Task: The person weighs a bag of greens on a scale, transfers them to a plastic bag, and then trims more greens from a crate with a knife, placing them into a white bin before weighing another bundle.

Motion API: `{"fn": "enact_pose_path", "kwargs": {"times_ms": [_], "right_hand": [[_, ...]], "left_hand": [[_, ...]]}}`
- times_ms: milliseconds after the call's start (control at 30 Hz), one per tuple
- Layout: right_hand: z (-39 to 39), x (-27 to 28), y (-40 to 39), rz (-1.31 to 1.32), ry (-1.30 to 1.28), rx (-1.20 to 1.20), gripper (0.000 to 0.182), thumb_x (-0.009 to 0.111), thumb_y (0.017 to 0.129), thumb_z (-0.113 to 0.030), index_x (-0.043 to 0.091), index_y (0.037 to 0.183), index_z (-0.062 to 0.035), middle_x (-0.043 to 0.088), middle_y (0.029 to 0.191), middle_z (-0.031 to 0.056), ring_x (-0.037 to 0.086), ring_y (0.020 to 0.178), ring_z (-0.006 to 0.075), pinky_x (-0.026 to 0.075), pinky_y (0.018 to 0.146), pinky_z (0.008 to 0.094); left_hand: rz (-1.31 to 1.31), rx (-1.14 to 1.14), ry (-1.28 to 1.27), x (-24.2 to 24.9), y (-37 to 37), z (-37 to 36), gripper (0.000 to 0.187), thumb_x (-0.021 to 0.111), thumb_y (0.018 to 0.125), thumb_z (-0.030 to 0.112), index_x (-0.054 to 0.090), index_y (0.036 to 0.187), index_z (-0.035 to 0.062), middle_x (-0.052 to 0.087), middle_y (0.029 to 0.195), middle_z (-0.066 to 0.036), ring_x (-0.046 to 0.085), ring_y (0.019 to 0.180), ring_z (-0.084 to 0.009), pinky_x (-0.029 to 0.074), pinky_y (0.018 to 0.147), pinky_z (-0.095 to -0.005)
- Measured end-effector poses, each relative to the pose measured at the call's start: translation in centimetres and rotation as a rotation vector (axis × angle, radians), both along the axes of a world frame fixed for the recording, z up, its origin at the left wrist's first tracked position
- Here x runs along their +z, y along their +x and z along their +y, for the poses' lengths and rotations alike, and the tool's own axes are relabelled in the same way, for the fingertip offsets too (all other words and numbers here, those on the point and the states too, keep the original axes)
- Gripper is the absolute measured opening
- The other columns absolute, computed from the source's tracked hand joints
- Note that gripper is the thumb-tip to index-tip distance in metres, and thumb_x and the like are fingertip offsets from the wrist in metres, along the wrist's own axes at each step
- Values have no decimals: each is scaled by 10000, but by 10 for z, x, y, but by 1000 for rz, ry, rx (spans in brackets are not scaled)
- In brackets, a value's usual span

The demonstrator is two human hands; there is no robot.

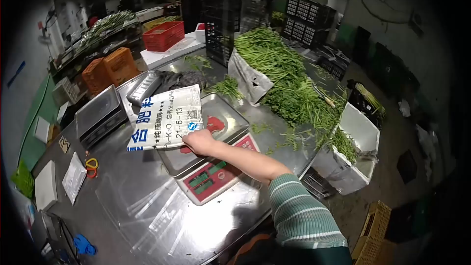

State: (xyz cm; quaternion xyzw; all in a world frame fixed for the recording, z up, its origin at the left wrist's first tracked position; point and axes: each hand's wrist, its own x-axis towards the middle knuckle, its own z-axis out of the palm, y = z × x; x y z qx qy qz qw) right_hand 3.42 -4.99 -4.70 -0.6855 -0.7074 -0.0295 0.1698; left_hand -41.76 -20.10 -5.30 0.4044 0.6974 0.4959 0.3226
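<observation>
My right hand (199, 142) is closed on the lower right corner of a white woven fertilizer sack (169, 118) with blue and black printing. The sack lies partly over the metal pan (228, 113) of a digital scale and hides much of it. Red marks or pieces show in the pan beside the sack. Below my forearm is the scale's red and white front panel (208, 179) with green displays. Behind the sack, a dark crumpled cloth or bag (184, 79) lies on the table. My left hand is out of view.
A large heap of leafy green stalks (279, 64) fills the table's far right. A white foam box (351, 167) with greens stands off the right edge. Left are a second scale (100, 115), orange-handled scissors (91, 167) and a white packet (74, 177). A red crate (163, 36) stands behind.
</observation>
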Motion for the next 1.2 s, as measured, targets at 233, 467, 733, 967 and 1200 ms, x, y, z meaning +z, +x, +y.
{"fn": "enact_pose_path", "kwargs": {"times_ms": [233, 467, 733, 967, 1200], "right_hand": [[-113, 10, 130, 223, -15, 114, 226, 607, 722, -239, 608, 891, -89, 610, 807, 130, 582, 795, 318, 464, 668, 417], [-173, 11, 363, 115, 123, -169, 190, 577, 748, -135, 607, 918, -56, 608, 941, 92, 560, 898, 286, 452, 778, 374], [-92, 41, 503, -59, 190, 3, 361, 507, 704, -4, 537, 1061, -43, 540, 1107, 111, 491, 1057, 282, 414, 888, 375], [17, 42, 559, -351, -84, 3, 1038, 836, 423, -257, 306, 1282, -18, 439, 1246, 138, 398, 1188, 269, 330, 974, 401], [34, 49, 568, -350, -322, 52, 760, 809, 453, -404, 529, 1044, -18, 554, 998, 108, 501, 1009, 254, 395, 886, 370]], "left_hand": [[37, -547, 89, 55, 153, 27, 418, 597, 755, 45, 488, 1158, 24, 527, 1163, -125, 518, 1037, -231, 400, 894, -329], [93, -983, 114, 65, 381, 33, 416, 612, 732, 21, 515, 1136, 22, 527, 1171, -131, 516, 1058, -242, 397, 904, -330], [459, -1235, 431, 106, 582, 39, 364, 640, 731, 83, 568, 1087, 59, 549, 1133, -140, 537, 1036, -279, 430, 867, -326], [470, -1312, 381, 103, 650, 60, 343, 633, 756, 130, 568, 1090, 86, 555, 1122, -123, 538, 1021, -289, 437, 859, -343], [509, -1438, 281, 87, 702, 100, 320, 593, 800, 140, 556, 1107, 60, 579, 1093, -120, 559, 1007, -250, 427, 875, -312]]}}
